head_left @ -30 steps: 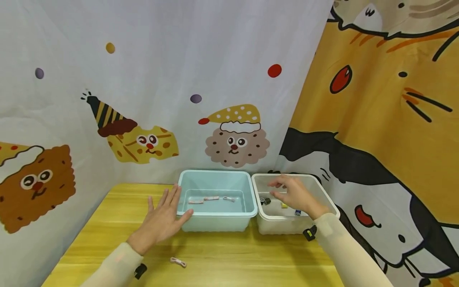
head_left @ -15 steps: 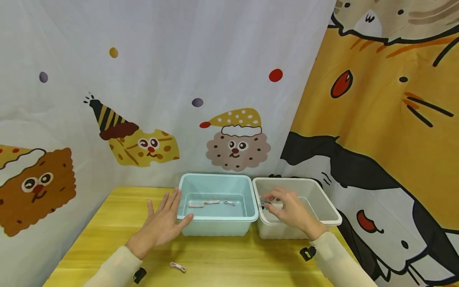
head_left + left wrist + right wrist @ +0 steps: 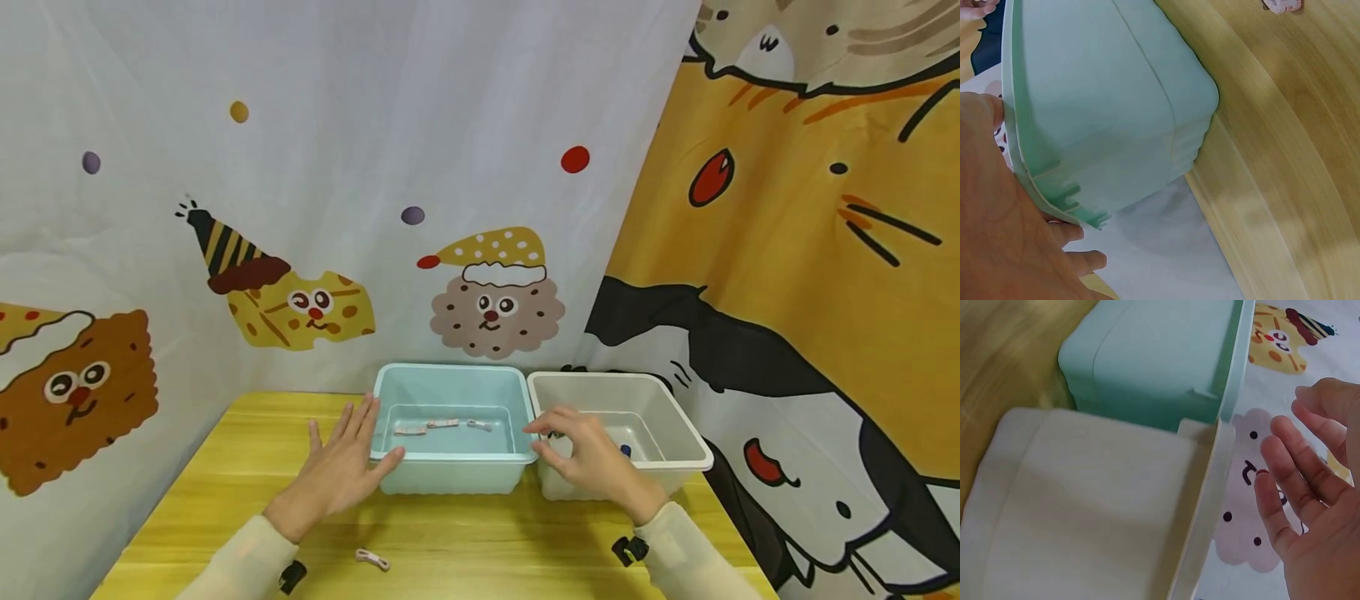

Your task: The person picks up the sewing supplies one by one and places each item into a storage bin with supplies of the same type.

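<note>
My left hand [image 3: 333, 467] rests with fingers spread against the left rim of the light-blue bin [image 3: 450, 475]. Three small pale-pink folded strips [image 3: 442, 423] lie on that bin's floor. Above the left side of the white bin [image 3: 675, 463], near where the two rims meet, hovers my right hand [image 3: 596, 458]. Its fingers are loosely bent, thumb and index apart in the head view, and nothing shows between them. Past the right hand, a small blue object [image 3: 626, 451] and part of a dark one [image 3: 555, 434] show inside the white bin; the hand hides more of it.
Another pink folded strip [image 3: 372, 559] lies on the yellow wood-grain table [image 3: 450, 550] in front of the bins; printed marks on such a strip [image 3: 1283, 5] show in the left wrist view. A cartoon-printed curtain [image 3: 322, 167] hangs close behind both bins.
My right hand came down into the white bin, then shifted left toward the light-blue bin's rim. The left hand stays on its rim. The head view has tilted slightly.
</note>
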Motion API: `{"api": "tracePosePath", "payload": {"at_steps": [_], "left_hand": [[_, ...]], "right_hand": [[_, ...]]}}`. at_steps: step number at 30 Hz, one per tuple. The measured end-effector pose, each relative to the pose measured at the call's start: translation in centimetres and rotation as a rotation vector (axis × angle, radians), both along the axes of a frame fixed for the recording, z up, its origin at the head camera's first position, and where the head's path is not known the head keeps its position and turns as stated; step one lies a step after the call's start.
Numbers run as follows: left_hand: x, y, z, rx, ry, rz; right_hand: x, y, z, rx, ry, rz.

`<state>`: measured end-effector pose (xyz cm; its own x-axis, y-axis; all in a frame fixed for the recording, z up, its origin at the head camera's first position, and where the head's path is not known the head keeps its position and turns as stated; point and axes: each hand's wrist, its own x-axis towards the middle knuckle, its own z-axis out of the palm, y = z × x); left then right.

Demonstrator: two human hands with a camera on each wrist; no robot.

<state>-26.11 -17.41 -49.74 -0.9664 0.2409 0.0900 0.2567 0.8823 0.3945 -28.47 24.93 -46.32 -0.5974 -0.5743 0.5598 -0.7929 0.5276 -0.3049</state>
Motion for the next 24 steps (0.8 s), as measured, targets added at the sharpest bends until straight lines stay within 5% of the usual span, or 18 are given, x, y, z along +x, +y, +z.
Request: {"api": "tracePosePath", "payload": {"at_steps": [24], "left_hand": [[-0.1,0.0,-0.3,-0.014,0.031,0.014]], "right_hand": [[2.2,-3.3,-2.1,-0.005,-0.109,0.094]]}}
